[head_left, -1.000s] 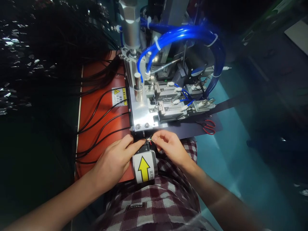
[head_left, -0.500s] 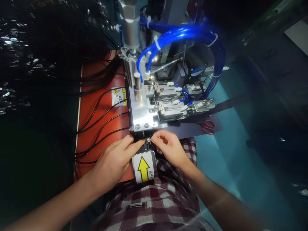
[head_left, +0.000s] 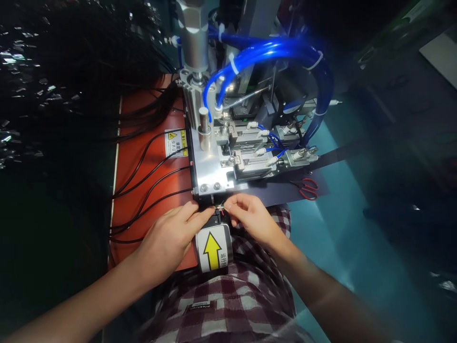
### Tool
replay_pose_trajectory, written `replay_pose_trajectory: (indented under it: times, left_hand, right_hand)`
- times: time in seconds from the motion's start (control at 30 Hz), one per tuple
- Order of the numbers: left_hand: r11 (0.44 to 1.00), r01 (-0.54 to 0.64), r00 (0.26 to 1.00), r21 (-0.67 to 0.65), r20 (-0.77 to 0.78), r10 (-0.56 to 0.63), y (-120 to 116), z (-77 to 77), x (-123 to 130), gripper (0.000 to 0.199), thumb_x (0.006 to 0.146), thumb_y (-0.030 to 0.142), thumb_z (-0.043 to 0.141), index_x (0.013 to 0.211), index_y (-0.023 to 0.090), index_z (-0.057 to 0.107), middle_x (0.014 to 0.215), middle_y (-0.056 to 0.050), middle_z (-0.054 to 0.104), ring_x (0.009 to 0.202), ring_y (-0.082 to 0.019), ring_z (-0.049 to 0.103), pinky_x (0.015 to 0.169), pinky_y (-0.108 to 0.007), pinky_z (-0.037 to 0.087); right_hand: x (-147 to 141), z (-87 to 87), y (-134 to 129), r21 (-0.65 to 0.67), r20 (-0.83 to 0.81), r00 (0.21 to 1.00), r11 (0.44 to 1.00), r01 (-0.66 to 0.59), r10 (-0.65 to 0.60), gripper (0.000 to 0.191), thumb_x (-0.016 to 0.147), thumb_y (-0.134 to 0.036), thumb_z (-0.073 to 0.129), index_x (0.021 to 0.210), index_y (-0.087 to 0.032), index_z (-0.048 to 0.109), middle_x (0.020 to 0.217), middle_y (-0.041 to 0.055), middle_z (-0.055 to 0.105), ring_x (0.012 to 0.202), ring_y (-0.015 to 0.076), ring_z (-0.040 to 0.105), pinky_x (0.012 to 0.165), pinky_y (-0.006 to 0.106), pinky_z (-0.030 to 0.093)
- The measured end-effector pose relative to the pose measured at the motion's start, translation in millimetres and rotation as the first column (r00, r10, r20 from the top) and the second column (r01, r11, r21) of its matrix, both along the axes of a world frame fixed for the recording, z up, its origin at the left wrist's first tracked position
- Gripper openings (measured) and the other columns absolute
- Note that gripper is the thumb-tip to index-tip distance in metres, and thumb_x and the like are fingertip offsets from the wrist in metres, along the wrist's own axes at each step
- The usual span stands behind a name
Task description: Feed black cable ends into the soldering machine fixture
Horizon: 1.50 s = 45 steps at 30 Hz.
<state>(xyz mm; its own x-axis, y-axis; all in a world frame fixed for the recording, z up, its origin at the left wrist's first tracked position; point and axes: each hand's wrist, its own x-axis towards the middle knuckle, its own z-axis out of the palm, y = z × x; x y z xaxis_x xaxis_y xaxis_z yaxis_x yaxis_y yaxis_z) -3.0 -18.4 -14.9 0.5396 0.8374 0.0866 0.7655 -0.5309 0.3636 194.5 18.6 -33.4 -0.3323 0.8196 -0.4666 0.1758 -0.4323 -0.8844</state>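
Note:
My left hand (head_left: 169, 233) reaches in from the lower left, its fingers bent and close together. One fingertip rests at the left end of a small bundle of thin coloured wires (head_left: 220, 208), with a red strand showing below. Whatever lies under that fingertip is hidden. From the right, my right hand (head_left: 250, 214) pinches the other end of the wires between thumb and forefinger. The wires lie over a narrow black track (head_left: 217, 219) at the front of a metal machine (head_left: 210, 166). Just below is a white label with a yellow arrow (head_left: 213, 250).
Blue air hoses (head_left: 274, 47) arch over silver cylinders (head_left: 253, 162) on the machine. Black cables (head_left: 150, 169) cross an orange-red panel (head_left: 143, 190) on the left. Red-handled scissors (head_left: 309, 188) lie on a dark plate (head_left: 285, 189) at the right.
Both hands keep almost the same place and grip. The view has shifted very slightly; otherwise no clear movement shows.

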Motion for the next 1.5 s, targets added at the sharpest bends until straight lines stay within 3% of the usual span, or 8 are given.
replay_pose_trajectory:
  times: [0.2, 1.0, 1.5]
  left_hand:
    - [1.0, -0.006, 0.999, -0.007, 0.051, 0.006, -0.2, -0.8, -1.0, 0.038, 0.089, 0.007, 0.034, 0.12, 0.016, 0.054, 0.092, -0.009, 0.059, 0.075, -0.02, 0.058, 0.061, -0.029, 0.049]
    - [1.0, -0.004, 0.999, 0.011, 0.049, 0.003, 0.3, 0.8, 0.1, 0.037, 0.089, 0.006, 0.034, 0.118, 0.014, 0.056, 0.093, -0.01, 0.061, 0.076, -0.02, 0.06, 0.063, -0.031, 0.052]
    - [1.0, -0.007, 0.998, -0.018, 0.069, 0.009, -0.3, -1.2, -1.6, 0.038, 0.088, 0.006, 0.036, 0.119, 0.014, 0.056, 0.093, -0.009, 0.059, 0.077, -0.02, 0.059, 0.065, -0.031, 0.051]
  right_hand:
    - [0.5, -1.8, 1.7, -0.019, -0.077, 0.997, 1.0, -0.002, 0.0, 0.021, 0.081, -0.034, 0.057, 0.073, -0.014, 0.054, 0.052, -0.005, 0.049, 0.047, 0.0084, 0.042, 0.048, 0.022, 0.031]
    - [0.9, 1.0, -4.0, 0.143, 0.043, 0.999, 0.99, -0.009, 0.003, 0.013, 0.085, -0.028, 0.053, 0.077, -0.017, 0.054, 0.06, -0.0031, 0.051, 0.054, 0.011, 0.05, 0.053, 0.024, 0.039]
    - [0.0, 7.2, 1.5, -0.059, -0.038, 0.999, 0.998, -0.002, -0.001, 0.02, 0.082, -0.033, 0.056, 0.073, -0.015, 0.054, 0.05, -0.0054, 0.049, 0.046, 0.0085, 0.043, 0.048, 0.022, 0.031]
